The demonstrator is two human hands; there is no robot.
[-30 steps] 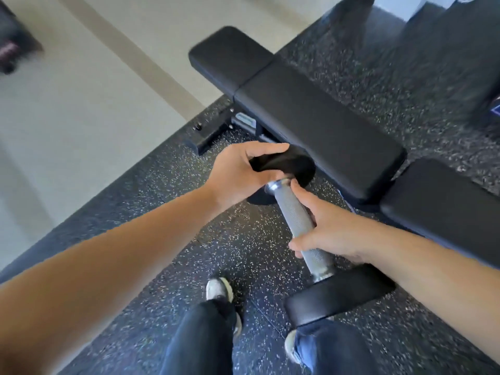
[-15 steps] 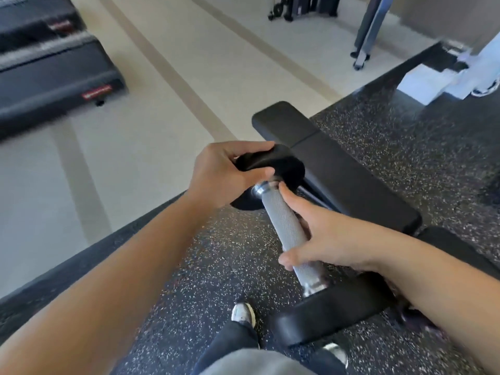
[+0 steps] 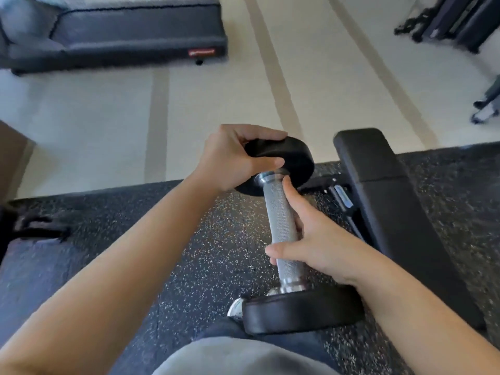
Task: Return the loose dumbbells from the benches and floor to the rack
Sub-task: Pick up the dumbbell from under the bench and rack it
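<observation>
Nothing legible anywhere. Only a small red label (image 3: 201, 52) on the end of the treadmill (image 3: 135, 25), its lettering too blurred to make out, and a pale sticker (image 3: 342, 196) on the frame under the bench (image 3: 378, 185), likewise unreadable.

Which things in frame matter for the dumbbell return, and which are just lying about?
Job: dumbbell; left hand and right hand, both gripping it.
Lying about: bench; treadmill; dark equipment at top right.

A black treadmill deck with a red label (image 3: 130, 31) lies ahead of me, and dark wheeled equipment (image 3: 454, 20) stands far right.
</observation>
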